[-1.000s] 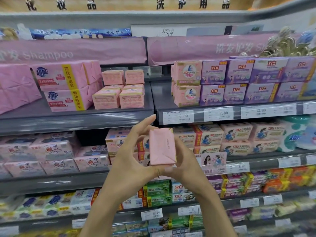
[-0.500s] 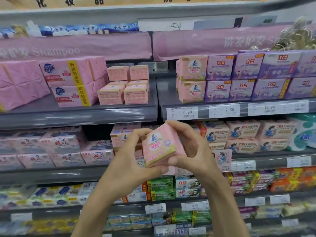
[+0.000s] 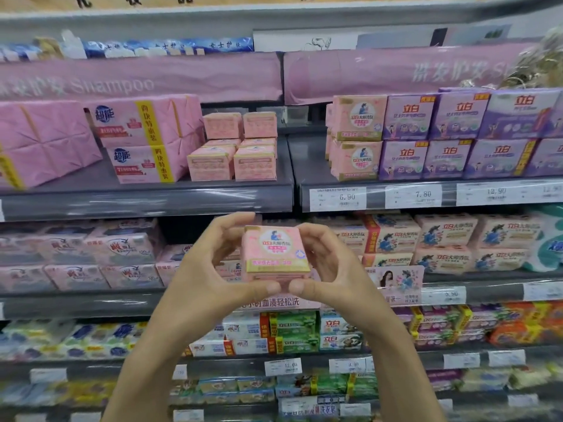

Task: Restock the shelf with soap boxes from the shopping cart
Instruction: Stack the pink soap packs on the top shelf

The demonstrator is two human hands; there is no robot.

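Note:
A pink soap box (image 3: 275, 252) with a round blue-and-white label faces me, held up in front of the second shelf. My left hand (image 3: 210, 266) grips its left side, fingers curled over the top and thumb under the bottom edge. My right hand (image 3: 332, 266) grips the right side the same way. Matching pink soap boxes (image 3: 356, 138) are stacked two high on the upper right shelf (image 3: 335, 184), above a 6.90 price tag (image 3: 336, 197). The shopping cart is out of view.
Small pink boxes (image 3: 234, 147) and large pink multipacks (image 3: 137, 138) fill the upper left shelf. Purple boxes (image 3: 451, 135) stand right of the pink stack. Lower shelves hold several rows of soap packs (image 3: 441, 242). A gap of bare shelf (image 3: 307, 153) lies left of the pink stack.
The box has been turned in both hands from its plain back, through a tilt, to its printed front facing me upright. The view has shifted down and closer.

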